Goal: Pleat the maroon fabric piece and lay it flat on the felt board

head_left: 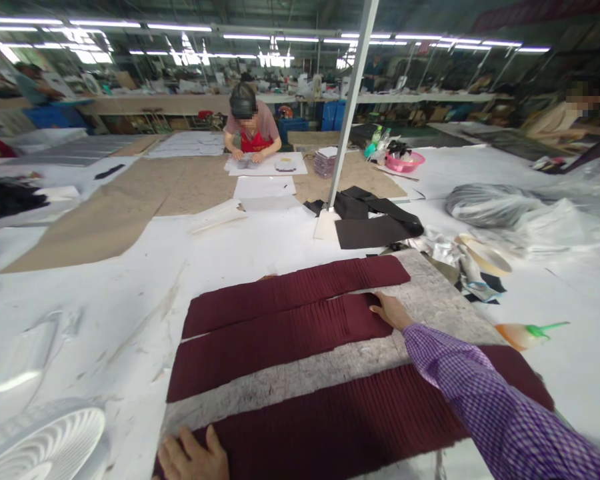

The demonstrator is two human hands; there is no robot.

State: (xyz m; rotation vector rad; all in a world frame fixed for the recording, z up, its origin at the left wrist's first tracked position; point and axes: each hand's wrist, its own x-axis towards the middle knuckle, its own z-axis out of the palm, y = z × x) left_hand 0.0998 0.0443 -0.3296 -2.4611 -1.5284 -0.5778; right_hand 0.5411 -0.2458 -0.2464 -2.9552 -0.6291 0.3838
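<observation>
- Table (105, 300): one white surface, running out of my view on both sides; brown paper (145, 187) hides part of it.
- Board (445, 300): one, grey, mostly hidden under cloth.
- Strips: I count three, maroon, lying across the board. The near strip (330, 420) is cut off at my lower edge and crossed by the sleeve; the middle strip (280, 343) and far strip (290, 287) lie close together beyond it.
- Sleeve (480, 393): one, purple check, running out at my lower right.
- Fan (45, 440): one, white, cut off at the lower left.
- Co-worker (255, 123): one across the table, lower body hidden; others farther off are too blurred for me to count.
- Left hand (194, 457): wrist out of view, fingers spread over the near strip's left end.
- Right hand (393, 311): on the middle strip's right end; I cannot tell whether it grips, as its fingers are partly hidden.
- Bottle (517, 335): one, orange, green spout, right of the board.
</observation>
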